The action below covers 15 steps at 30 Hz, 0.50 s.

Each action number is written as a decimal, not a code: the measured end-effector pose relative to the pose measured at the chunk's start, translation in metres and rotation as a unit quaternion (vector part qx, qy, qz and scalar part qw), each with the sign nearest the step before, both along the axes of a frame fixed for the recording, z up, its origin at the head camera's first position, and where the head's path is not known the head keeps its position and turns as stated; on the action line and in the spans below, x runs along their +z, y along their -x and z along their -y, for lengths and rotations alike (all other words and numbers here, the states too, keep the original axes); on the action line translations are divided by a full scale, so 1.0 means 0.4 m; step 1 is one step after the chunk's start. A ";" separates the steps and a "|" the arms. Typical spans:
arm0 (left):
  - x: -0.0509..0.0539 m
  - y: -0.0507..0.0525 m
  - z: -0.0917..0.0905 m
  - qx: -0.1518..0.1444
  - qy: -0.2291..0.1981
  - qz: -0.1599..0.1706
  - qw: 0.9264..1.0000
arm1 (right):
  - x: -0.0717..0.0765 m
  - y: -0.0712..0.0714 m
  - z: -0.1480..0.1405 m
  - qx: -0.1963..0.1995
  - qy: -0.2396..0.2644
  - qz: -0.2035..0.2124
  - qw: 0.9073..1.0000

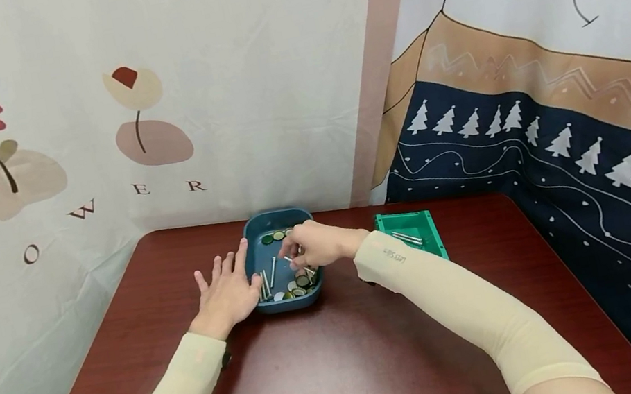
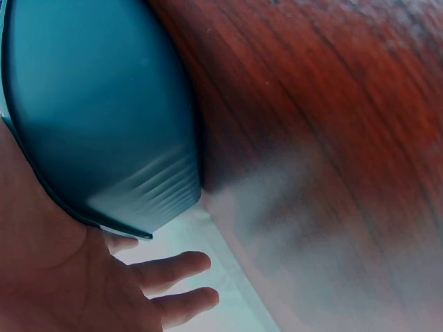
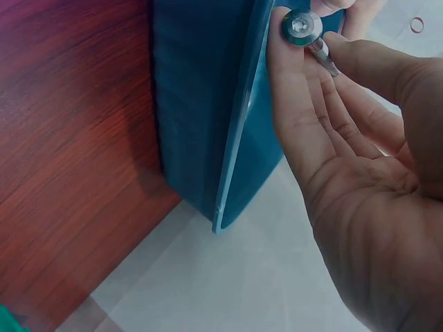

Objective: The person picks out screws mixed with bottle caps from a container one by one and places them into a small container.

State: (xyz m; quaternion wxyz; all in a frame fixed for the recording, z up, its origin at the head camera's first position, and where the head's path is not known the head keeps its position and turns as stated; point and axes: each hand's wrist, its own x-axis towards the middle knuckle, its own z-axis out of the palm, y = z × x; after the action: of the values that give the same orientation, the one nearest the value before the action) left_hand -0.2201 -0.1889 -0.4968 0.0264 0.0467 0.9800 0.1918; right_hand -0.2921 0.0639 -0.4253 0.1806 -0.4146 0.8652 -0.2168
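Observation:
In the head view, my left hand (image 1: pixel 228 297) lies spread with straight fingers against the left rim of a blue plastic bin (image 1: pixel 290 305). Its palm (image 2: pixel 41 277) touches that rim in the left wrist view. Over the bin's right side, my right hand (image 1: pixel 317 242) pinches a metal bolt (image 3: pixel 302 28) between thumb and fingers, the round socket head facing the wrist camera. Inside the bin, another long bolt (image 1: pixel 274 271) lies near the middle, with several more along the left wall. Small round discs (image 1: pixel 302 280), green, gold and white, sit at its front and back.
A green tray (image 1: pixel 438 239) stands to the right, partly behind my right sleeve, with a few metal bolts (image 1: pixel 408 238) in it. Both containers are on a dark red wooden table (image 1: pixel 321 372). Printed cloth (image 1: pixel 272 92) hangs behind the table's back edge.

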 end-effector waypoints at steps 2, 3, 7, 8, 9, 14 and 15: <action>-0.001 0.000 0.000 0.000 0.001 -0.001 1.000 | 0.001 0.000 -0.005 0.001 0.002 -0.001 1.000; -0.002 0.000 0.000 0.000 0.001 -0.001 1.000 | 0.002 0.001 -0.008 -0.001 0.003 0.001 1.000; -0.002 -0.001 0.000 0.000 0.004 -0.004 1.000 | 0.004 0.004 -0.021 -0.008 0.007 0.012 1.000; -0.002 -0.001 0.000 0.000 0.005 -0.004 1.000 | 0.005 0.004 -0.024 -0.011 0.008 0.016 1.000; -0.002 -0.002 -0.001 0.000 0.006 -0.004 1.000 | 0.006 0.004 -0.028 -0.013 0.010 0.020 1.000; -0.002 -0.002 0.000 0.001 0.007 -0.003 1.000 | 0.016 0.005 -0.052 -0.024 0.017 0.030 0.999; -0.002 -0.001 0.000 0.001 0.007 -0.004 1.000 | 0.018 0.005 -0.056 -0.025 0.019 0.030 0.999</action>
State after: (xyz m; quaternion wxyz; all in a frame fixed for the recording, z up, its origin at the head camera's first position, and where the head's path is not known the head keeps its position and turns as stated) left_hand -0.2195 -0.1889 -0.4976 0.0229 0.0458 0.9814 0.1852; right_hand -0.2940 0.0864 -0.4183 0.1934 -0.3893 0.8652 -0.2497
